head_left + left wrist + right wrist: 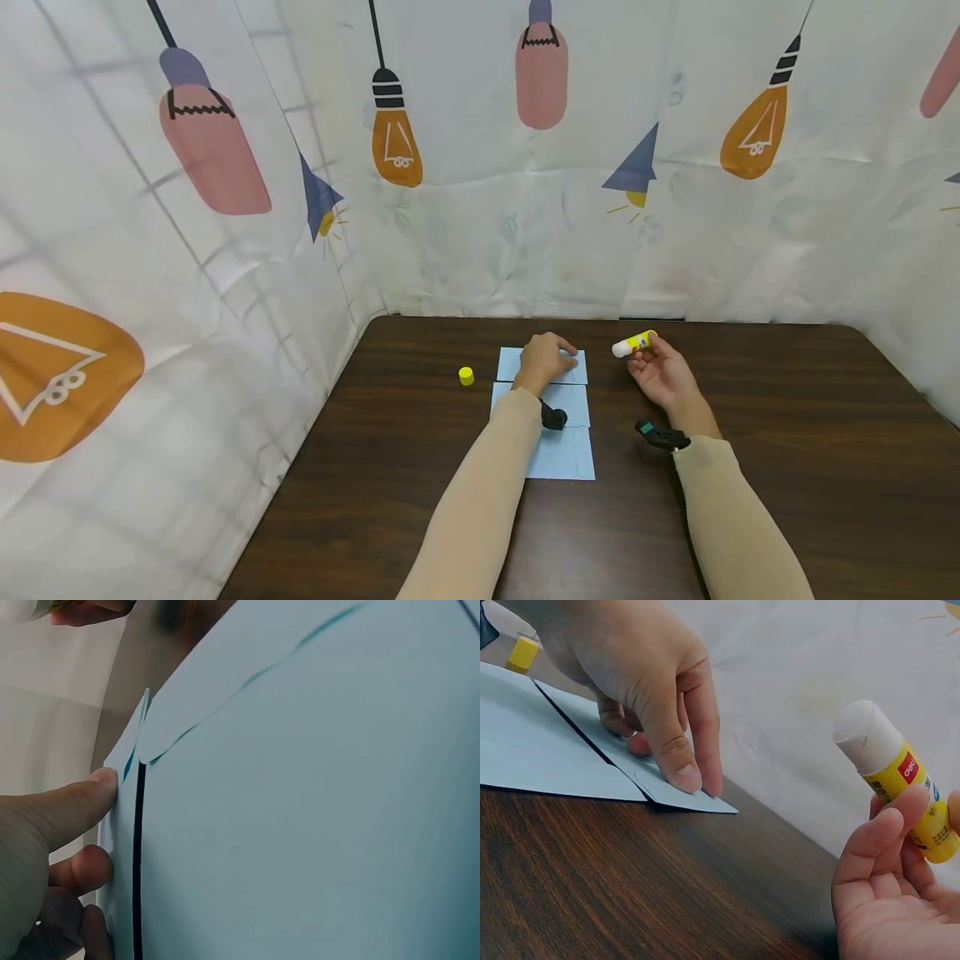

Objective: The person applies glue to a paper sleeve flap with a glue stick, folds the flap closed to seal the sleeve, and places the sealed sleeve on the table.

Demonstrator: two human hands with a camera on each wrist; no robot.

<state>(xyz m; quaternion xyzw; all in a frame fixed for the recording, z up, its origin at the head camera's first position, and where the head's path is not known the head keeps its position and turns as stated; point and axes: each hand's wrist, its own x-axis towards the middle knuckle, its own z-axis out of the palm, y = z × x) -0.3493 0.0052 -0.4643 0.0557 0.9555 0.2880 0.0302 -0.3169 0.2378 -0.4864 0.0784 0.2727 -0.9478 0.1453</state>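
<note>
My left hand (pixel 544 363) reaches over the farthest piece of light blue paper (pixel 581 370). Thumb and fingertips rest on that paper near its right end, as the right wrist view shows. Two more blue pieces, a middle one (pixel 576 405) and a near one (pixel 568 454), lie below it in a column, and a dark gap runs along the far piece's lower edge. Off to the right, my right hand (pixel 666 380) holds a yellow glue stick (pixel 922 795) between thumb and fingers above the table. Its white end is uncapped and points left.
A yellow cap (pixel 466 376) stands on the dark wooden table (pixel 420 467), left of the paper. Behind the table and along its left side hangs a pale curtain (pixel 480 233) printed with lamps. Each wrist wears a small black camera.
</note>
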